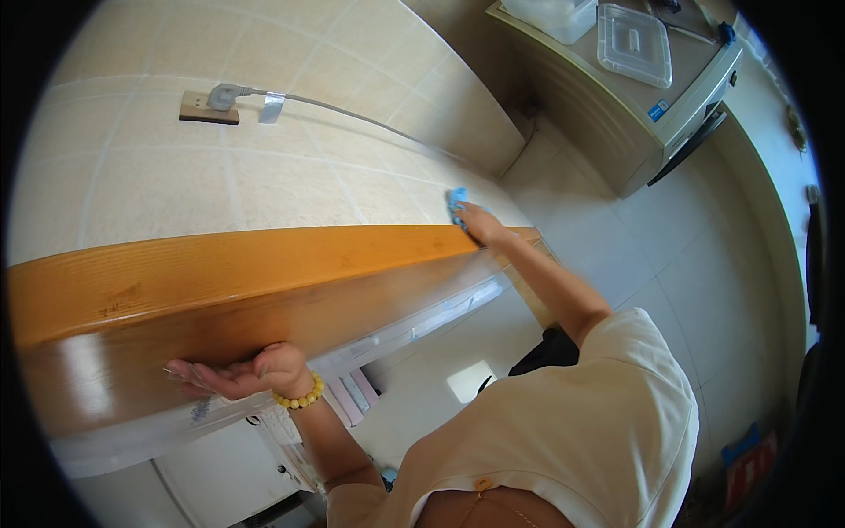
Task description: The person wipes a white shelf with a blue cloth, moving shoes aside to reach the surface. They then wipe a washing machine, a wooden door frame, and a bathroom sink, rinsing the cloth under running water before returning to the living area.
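Observation:
A thick varnished wooden ledge [251,261] runs along the tiled wall, with a glossy wooden front face [218,323] below its edge. My right hand [480,223] is closed around a crumpled blue cloth [457,197] at the ledge's far right end, close to the wall tiles. Some blur shows around this hand. My left hand [244,376], with a yellow bead bracelet [300,394] at the wrist, lies against the front face. Its palm is turned up and its fingers are extended, holding nothing.
A grey plug [224,97] sits in a wall socket [195,107], its cable [343,111] running right along the tiles. Clear plastic sheeting [422,323] hangs under the wood. A beige appliance [594,119] at the upper right carries a clear plastic lid [634,45] and a box [561,16].

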`<state>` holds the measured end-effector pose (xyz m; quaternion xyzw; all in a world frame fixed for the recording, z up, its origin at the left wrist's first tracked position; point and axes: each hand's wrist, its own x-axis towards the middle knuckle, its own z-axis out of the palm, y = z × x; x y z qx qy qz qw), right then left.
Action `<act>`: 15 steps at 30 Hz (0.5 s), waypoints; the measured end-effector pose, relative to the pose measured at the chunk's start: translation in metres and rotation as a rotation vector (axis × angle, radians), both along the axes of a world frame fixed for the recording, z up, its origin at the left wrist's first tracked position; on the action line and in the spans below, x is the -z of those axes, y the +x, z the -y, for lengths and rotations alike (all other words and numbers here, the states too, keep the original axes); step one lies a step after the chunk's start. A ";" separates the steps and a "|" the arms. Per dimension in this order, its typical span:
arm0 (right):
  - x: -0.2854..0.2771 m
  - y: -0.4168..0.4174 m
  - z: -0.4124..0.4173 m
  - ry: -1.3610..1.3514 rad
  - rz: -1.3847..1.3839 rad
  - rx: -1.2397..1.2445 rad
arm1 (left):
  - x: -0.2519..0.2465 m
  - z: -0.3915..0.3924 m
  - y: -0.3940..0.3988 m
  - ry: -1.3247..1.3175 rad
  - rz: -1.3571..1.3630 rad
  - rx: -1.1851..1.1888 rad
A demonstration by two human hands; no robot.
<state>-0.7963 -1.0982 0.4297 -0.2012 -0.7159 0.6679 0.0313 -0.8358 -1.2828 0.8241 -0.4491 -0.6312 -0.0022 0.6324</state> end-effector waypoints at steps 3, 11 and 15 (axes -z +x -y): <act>-0.143 0.042 0.023 -0.192 -0.372 0.277 | -0.001 -0.003 -0.001 0.013 -0.003 -0.001; -0.183 0.041 0.072 0.467 -0.897 0.718 | -0.006 -0.003 -0.004 -0.001 0.016 0.043; -0.044 0.048 0.073 0.534 -0.661 0.738 | -0.001 -0.008 -0.004 -0.020 0.033 0.074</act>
